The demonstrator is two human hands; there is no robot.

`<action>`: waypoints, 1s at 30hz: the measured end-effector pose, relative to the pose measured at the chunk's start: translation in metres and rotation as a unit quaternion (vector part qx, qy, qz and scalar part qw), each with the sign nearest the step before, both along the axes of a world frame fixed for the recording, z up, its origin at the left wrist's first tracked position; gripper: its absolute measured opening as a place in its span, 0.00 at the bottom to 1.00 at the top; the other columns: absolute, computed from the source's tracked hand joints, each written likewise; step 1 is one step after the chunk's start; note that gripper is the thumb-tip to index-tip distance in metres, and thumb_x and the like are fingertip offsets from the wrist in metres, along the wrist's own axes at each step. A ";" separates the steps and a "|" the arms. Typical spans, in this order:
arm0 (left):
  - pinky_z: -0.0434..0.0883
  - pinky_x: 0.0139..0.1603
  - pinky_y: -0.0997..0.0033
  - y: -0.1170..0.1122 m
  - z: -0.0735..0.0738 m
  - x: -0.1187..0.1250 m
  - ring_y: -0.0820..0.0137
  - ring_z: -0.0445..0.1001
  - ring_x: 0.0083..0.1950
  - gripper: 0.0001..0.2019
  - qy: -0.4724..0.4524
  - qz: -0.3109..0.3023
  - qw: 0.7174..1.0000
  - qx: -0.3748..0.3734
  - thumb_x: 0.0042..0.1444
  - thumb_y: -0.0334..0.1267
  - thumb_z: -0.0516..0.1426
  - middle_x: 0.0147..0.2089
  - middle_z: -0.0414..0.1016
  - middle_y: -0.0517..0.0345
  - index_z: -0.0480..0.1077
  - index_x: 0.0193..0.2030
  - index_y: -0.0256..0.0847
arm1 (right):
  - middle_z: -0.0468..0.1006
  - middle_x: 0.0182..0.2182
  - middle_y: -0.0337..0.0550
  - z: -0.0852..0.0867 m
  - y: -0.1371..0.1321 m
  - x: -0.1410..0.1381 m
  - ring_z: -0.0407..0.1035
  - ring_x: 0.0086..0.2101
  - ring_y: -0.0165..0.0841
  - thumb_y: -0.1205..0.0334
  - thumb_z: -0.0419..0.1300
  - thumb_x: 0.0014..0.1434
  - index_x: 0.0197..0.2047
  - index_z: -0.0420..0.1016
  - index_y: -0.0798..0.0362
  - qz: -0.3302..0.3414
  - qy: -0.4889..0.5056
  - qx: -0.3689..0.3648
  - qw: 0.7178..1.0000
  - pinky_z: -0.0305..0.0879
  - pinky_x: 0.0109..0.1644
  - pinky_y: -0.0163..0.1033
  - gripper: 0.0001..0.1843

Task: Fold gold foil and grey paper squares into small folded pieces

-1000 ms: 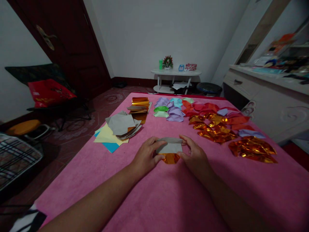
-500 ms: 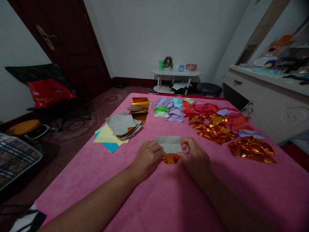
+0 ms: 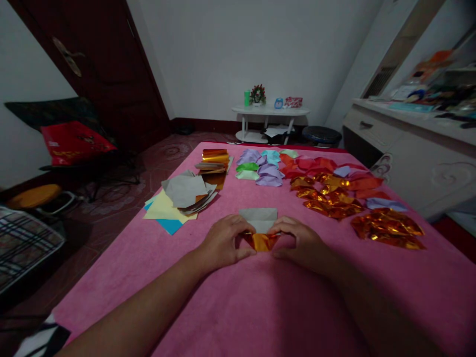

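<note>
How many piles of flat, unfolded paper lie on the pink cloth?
2: a mixed pile at the left edge, and a gold stack just behind it. None seems hidden.

pink cloth [image 3: 238, 307]; foil paper [image 3: 260, 233] gold (grey back).

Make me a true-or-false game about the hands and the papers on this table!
1. The left hand and right hand both pinch the foil sheet. True.
2. The tablecloth is blue. False: it is pink.
3. The stack of flat sheets lies left of the hands. True.
4. The gold folded pieces lie by the left hand. False: they lie on the right, beyond the right hand.
5. The purple folded pieces touch the hands. False: they lie farther back, apart.
</note>
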State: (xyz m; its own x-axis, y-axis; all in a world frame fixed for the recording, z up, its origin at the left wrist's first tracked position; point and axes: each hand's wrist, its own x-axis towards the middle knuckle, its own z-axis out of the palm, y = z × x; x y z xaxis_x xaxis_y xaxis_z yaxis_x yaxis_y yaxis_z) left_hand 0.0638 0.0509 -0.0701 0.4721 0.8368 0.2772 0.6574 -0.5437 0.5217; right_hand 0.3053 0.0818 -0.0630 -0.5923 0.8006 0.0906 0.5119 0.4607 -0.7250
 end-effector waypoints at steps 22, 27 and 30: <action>0.66 0.46 0.68 0.005 -0.008 -0.003 0.67 0.72 0.42 0.09 -0.140 -0.033 0.988 -0.062 0.57 0.41 0.58 0.40 0.75 0.53 0.75 0.39 0.39 | 0.71 0.26 0.35 -0.012 0.001 -0.007 0.64 0.28 0.28 0.65 0.60 0.51 0.31 0.73 0.53 -0.097 0.066 -0.078 0.990 0.59 0.32 0.33 0.02; 0.66 0.49 0.66 0.008 -0.009 -0.007 0.66 0.69 0.47 0.08 -0.104 -0.076 0.990 -0.063 0.54 0.38 0.61 0.47 0.72 0.53 0.78 0.40 0.44 | 0.74 0.34 0.39 -0.006 0.001 -0.005 0.68 0.38 0.33 0.69 0.62 0.48 0.29 0.77 0.52 -0.020 0.057 -0.054 0.997 0.61 0.43 0.36 0.04; 0.65 0.49 0.67 0.011 -0.008 -0.008 0.67 0.69 0.46 0.07 -0.099 -0.090 0.988 -0.074 0.55 0.37 0.59 0.48 0.72 0.53 0.79 0.39 0.45 | 0.74 0.34 0.40 -0.005 0.002 -0.005 0.68 0.39 0.33 0.69 0.62 0.49 0.28 0.78 0.51 -0.014 0.055 -0.053 0.997 0.62 0.44 0.37 0.05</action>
State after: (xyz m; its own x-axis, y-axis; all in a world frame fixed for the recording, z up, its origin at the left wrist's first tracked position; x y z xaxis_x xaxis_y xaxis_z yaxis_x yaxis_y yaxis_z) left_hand 0.0563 0.0615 -0.0777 0.5659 0.7824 0.2601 0.4344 -0.5511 0.7124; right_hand 0.3001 0.0836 -0.0682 -0.5611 0.8249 0.0687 0.4379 0.3663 -0.8210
